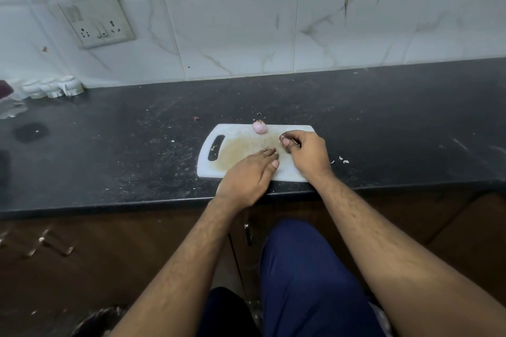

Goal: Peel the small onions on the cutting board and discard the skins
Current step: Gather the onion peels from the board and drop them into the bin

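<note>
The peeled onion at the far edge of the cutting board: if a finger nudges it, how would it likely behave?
The peeled onion looks round and smooth, so it would probably roll rather than slide. It sits right at the far rim of the cutting board, so a push away could send it onto the countertop. Its skinless pink surface may be somewhat slippery to pinch.

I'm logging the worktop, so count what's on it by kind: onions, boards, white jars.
Small onions: 1, peeled, on the board's far edge
Cutting boards: 1
White jars: 3, by the wall at left
Total: 5
</note>
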Demonstrator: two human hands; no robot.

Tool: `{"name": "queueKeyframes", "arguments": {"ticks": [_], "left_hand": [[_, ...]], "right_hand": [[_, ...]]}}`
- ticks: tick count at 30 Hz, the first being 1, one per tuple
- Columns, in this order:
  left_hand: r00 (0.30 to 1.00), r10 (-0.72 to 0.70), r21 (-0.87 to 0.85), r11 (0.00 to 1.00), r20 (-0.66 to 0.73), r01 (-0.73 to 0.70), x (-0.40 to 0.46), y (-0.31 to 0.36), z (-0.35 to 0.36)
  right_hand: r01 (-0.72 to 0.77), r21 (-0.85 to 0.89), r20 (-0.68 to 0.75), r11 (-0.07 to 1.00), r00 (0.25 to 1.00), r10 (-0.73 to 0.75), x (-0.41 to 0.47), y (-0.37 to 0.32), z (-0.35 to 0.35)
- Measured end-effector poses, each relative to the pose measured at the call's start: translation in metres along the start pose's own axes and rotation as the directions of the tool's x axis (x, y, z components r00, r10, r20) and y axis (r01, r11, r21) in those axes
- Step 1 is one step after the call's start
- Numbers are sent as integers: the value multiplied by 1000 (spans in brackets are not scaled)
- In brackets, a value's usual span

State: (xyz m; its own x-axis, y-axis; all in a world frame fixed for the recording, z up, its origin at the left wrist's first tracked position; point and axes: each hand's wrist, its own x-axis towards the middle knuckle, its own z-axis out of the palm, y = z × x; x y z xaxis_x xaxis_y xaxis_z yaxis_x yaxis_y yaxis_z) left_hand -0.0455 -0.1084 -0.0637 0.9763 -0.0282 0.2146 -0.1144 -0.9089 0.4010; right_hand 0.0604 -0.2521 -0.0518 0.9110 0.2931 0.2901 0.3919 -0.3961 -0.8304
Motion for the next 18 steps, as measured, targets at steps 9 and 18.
{"name": "queueKeyframes", "arguments": {"ticks": [9, 18], "left_hand": [[990, 96, 20, 995, -101, -94, -42, -5, 5], [945, 140, -108, 978, -296, -179, -62, -17, 1]], "right_hand": [[64, -56, 75, 996, 995, -59, -9, -10, 0], [91, -100, 85, 991, 993, -82, -13, -12, 1]]}}
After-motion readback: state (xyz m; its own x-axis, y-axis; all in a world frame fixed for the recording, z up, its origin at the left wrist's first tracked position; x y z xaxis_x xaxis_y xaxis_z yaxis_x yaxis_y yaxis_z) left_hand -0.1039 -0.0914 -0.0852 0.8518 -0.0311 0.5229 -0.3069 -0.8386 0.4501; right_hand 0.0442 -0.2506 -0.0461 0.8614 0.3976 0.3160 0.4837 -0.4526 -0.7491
